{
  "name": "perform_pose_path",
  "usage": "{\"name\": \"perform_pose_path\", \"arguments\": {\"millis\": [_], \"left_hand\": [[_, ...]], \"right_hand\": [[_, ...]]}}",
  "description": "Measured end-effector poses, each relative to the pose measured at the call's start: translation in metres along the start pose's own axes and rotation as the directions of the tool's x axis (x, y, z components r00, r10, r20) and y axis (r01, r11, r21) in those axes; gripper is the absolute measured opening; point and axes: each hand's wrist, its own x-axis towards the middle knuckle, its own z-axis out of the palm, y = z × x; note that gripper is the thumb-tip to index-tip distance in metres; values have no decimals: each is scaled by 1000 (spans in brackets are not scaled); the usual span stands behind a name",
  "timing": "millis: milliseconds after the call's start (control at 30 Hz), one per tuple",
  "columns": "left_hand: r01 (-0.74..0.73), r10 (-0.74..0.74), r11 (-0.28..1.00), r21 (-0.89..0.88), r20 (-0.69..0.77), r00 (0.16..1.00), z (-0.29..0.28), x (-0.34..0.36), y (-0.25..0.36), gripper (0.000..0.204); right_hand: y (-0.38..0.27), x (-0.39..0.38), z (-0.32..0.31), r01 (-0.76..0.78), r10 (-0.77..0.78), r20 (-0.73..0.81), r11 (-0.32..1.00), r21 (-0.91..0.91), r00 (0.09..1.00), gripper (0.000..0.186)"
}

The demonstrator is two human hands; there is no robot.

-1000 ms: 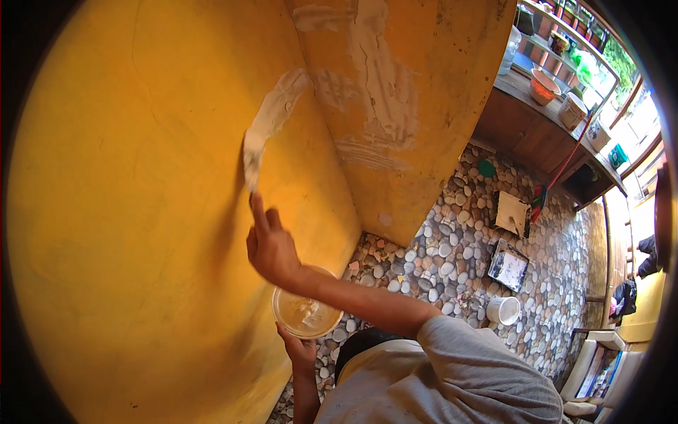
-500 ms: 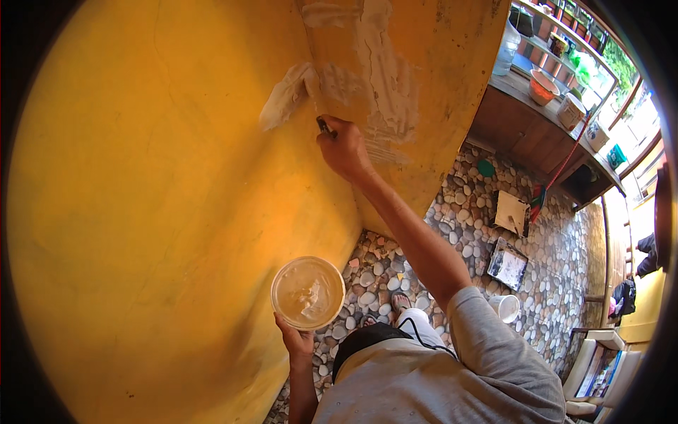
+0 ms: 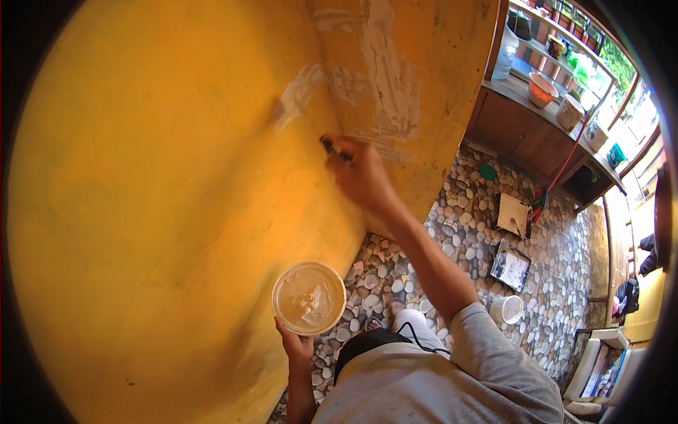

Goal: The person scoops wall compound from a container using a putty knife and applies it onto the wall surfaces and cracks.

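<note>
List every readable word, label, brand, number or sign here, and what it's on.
None can be read.
Round tub in the left hand: no lettering visible.
Dark tool handle in the right hand: too blurred.
White container on the counter: any print too small.
Teal packet: too small.
Yellow wall: no lettering.

Blur takes the tip of the tool [image 3: 328,144]

The right hand [image 3: 364,173] is blurred; what the tool ends in cannot be made out. Most of the left hand's [image 3: 296,345] fingers are hidden under the tub [image 3: 289,288]. The wall's [image 3: 455,106] right edge hides the counter's [image 3: 519,119] left end, and its putty strip [image 3: 380,42] is cut off at the top. At the floor's [image 3: 547,311] lower right, a chair [image 3: 590,364] is cut by the dark rim.
</note>
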Motion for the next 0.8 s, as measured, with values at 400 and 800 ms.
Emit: {"name": "perform_pose_path", "arguments": {"millis": [400, 800], "left_hand": [[-293, 278, 784, 547, 113, 954, -20, -19, -13, 55], [-42, 37, 999, 35, 143, 989, 24, 39, 22, 55]], "right_hand": [[-4, -77, 126, 175, -179, -4, 969, -172, 984, 52], [10, -137, 17, -660, 267, 631, 521, 541, 728, 46]]}}
